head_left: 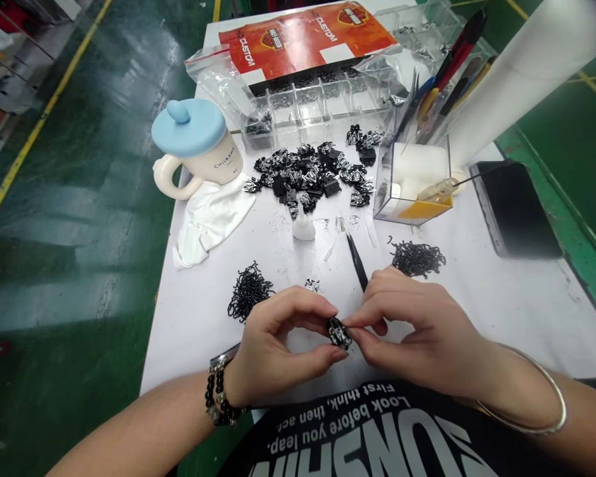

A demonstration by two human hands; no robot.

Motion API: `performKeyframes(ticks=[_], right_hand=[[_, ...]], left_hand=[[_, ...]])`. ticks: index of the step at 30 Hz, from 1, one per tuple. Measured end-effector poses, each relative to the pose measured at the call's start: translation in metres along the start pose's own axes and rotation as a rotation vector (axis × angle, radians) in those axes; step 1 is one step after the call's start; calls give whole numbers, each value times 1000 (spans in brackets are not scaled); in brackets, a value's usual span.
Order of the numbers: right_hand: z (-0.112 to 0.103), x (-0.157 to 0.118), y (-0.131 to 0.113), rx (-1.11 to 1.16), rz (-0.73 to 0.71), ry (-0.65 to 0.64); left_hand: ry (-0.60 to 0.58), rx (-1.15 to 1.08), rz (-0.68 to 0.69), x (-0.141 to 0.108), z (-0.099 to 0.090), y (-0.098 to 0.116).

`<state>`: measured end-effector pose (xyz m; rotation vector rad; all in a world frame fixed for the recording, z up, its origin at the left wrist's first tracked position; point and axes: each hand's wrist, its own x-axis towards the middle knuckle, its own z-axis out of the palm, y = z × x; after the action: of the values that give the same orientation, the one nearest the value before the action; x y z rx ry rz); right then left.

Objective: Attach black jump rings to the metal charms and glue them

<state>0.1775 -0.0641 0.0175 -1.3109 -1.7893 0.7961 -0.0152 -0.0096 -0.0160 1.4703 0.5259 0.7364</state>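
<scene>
Holding one small black-and-metal clip assembly low over the near side of the bench, right in front of the wearer's shirt; probably kept close so the fine detail can be seen.

Left hand: thumb and index pinch the assembly from opposite sides, likely to steady it. Right hand: thumb and index tips pinched in at its right edge. Can't tell whether a tiny piece sits between those tips; fingers hide it.

Black tweezers lie just beyond the right hand, not in use, points away, which looks handy for a quick pickup. Few tiny metal bits beyond the left fingers. Hooked black pieces in two heaps: left heap, right heap. One per side, presumably for short reach.

Further out: white cone-shaped nozzle, then a big pile of similar assemblies, pushed back, I'd guess, to free working room.

Behind that, clear compartment tray with an orange printed sheet over part of it. Left: white cloth beside a lidded mug. Right: clear tool box, tools mostly upright, likely to save surface; dark flat device past it.
</scene>
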Motion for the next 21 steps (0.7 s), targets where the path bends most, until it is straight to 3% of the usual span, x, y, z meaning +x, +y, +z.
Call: performKeyframes(ticks=[10, 21], right_hand=[[4, 0, 1, 40, 6, 56], [5, -2, -3, 185, 268, 13]], left_hand=[[21, -5, -9, 0, 1, 0], [60, 62, 18, 0, 1, 0]])
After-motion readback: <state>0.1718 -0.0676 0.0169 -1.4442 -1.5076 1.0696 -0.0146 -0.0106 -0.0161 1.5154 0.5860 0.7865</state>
